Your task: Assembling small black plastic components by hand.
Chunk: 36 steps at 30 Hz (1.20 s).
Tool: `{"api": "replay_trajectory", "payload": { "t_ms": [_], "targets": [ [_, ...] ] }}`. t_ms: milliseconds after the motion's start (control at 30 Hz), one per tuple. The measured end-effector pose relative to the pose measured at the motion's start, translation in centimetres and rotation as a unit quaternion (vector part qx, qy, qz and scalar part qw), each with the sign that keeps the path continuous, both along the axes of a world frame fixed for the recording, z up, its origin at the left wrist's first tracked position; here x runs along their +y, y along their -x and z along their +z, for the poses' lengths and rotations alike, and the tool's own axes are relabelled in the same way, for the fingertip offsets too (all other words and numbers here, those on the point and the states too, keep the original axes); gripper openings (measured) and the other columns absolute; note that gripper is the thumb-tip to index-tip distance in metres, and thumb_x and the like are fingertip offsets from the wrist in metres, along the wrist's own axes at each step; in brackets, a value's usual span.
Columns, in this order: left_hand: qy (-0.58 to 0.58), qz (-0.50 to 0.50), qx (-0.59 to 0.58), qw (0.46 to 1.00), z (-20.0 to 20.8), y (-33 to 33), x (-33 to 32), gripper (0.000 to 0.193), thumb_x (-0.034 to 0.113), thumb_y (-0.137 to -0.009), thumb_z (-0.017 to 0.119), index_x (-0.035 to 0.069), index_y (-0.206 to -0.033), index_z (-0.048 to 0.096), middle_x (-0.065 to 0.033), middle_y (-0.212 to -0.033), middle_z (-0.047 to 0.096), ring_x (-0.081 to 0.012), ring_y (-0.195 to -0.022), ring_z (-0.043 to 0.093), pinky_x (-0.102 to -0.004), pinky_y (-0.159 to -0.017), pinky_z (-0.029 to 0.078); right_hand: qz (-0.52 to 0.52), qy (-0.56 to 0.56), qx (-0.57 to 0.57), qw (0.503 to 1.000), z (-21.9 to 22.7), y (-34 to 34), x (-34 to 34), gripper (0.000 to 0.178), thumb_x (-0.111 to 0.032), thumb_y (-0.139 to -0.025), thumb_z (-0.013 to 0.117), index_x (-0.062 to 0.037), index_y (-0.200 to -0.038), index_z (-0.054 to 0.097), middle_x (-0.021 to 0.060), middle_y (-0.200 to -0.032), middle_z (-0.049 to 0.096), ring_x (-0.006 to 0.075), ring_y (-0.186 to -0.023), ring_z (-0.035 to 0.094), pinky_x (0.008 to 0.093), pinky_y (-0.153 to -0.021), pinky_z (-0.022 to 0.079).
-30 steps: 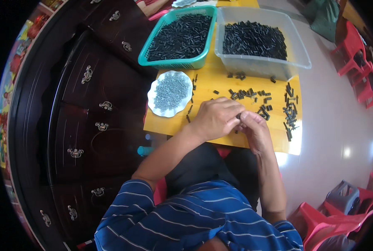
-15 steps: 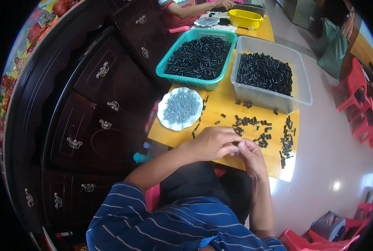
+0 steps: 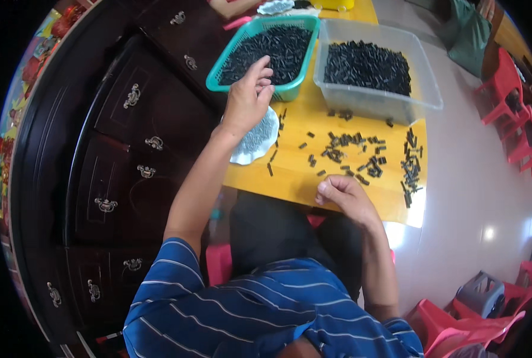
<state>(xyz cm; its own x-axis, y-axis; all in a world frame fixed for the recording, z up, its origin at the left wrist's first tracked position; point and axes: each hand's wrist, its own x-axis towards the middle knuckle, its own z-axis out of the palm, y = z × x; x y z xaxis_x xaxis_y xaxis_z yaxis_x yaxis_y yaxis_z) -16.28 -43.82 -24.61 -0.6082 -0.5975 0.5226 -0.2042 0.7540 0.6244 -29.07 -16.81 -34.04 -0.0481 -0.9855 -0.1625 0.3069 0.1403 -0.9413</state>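
My left hand (image 3: 251, 95) is over the near edge of a green plastic basket (image 3: 287, 94) full of small black cylindrical pieces (image 3: 272, 51). Its fingers are partly bent and apart, and I see nothing held in them. Below that wrist, a white scalloped plate (image 3: 270, 145) of small shiny metal pins (image 3: 255, 138) is partly covered by my forearm. At the table's near edge my right hand (image 3: 346, 197) is closed, thumb against curled fingers; whatever may be inside is hidden. Loose black pieces (image 3: 343, 140) lie scattered just beyond it.
A clear plastic bin (image 3: 373, 101) with more black pieces stands right of the basket on the yellow table (image 3: 295, 179). Another row of black pieces (image 3: 410, 164) lies along the right edge. Dark drawers (image 3: 116, 155) flank the left; red chairs (image 3: 507, 110) stand right. Another person's arm (image 3: 233, 7) shows beyond.
My hands were together at the near table edge and are now apart. The left has moved up and forward to the green basket; the right stays near the edge. The view has tilted slightly.
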Motion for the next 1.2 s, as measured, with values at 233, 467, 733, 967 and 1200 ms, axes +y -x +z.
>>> {"api": "replay_trajectory", "payload": {
  "t_ms": [233, 467, 733, 967, 1200],
  "targets": [
    [-0.017, -0.086, -0.195, 0.977, -6.0, -1.5, 7.0, 0.023, 0.007, -0.086, 0.071, 0.003, -0.109, 0.072, -0.0163, -0.098, 0.072, -0.0352, -0.089, 0.071, -0.0413, -0.078, 0.057, 0.077, -0.013, 0.024, 0.997, -0.8, 0.0, 0.0, 0.032, -0.030, -0.104, 0.064, -0.0007, -0.089, 0.067, 0.0022, -0.083, 0.069, 0.0091, -0.079, 0.063, 0.0254, -0.077, 0.052],
    [0.014, -0.098, -0.204, 0.974, -9.3, -2.0, 9.5, 0.029, 0.007, -0.086, 0.070, 0.007, -0.115, 0.071, -0.0128, -0.103, 0.069, -0.0364, -0.093, 0.068, -0.0438, -0.078, 0.056, 0.098, 0.005, 0.085, 0.992, -1.1, -0.4, 0.1, 0.034, -0.030, -0.103, 0.065, -0.0003, -0.086, 0.068, 0.0009, -0.077, 0.067, 0.0075, -0.073, 0.060, 0.0255, -0.069, 0.050],
    [0.042, -0.106, -0.215, 0.970, -10.1, -1.7, 9.1, 0.027, 0.010, -0.087, 0.071, 0.008, -0.114, 0.070, -0.0112, -0.097, 0.064, -0.0341, -0.090, 0.067, -0.0455, -0.074, 0.054, 0.113, -0.030, 0.106, 0.987, -0.7, -0.4, 0.1, 0.032, -0.027, -0.104, 0.064, 0.0018, -0.090, 0.069, 0.0026, -0.080, 0.069, 0.0094, -0.078, 0.063, 0.0261, -0.074, 0.052],
    [0.064, -0.078, -0.220, 0.970, -10.2, -2.0, 9.5, 0.020, 0.014, -0.087, 0.073, 0.005, -0.105, 0.068, -0.0125, -0.095, 0.064, -0.0353, -0.087, 0.067, -0.0459, -0.073, 0.054, 0.096, -0.040, 0.108, 0.989, -0.6, -0.3, 0.1, 0.032, -0.028, -0.103, 0.065, 0.0011, -0.089, 0.069, 0.0020, -0.080, 0.068, 0.0098, -0.078, 0.063, 0.0261, -0.075, 0.052],
    [-0.111, -0.094, -0.084, 0.986, -7.2, -3.5, 12.7, 0.021, 0.005, -0.082, 0.075, 0.003, -0.102, 0.069, -0.0096, -0.086, 0.066, -0.0215, -0.067, 0.064, -0.0329, -0.063, 0.052, -0.068, 0.009, 0.033, 0.997, -1.0, -0.6, -0.3, 0.023, -0.024, -0.105, 0.063, -0.0017, -0.098, 0.064, -0.0017, -0.084, 0.064, 0.0067, -0.078, 0.060, 0.0237, -0.069, 0.049]
  ]
}}
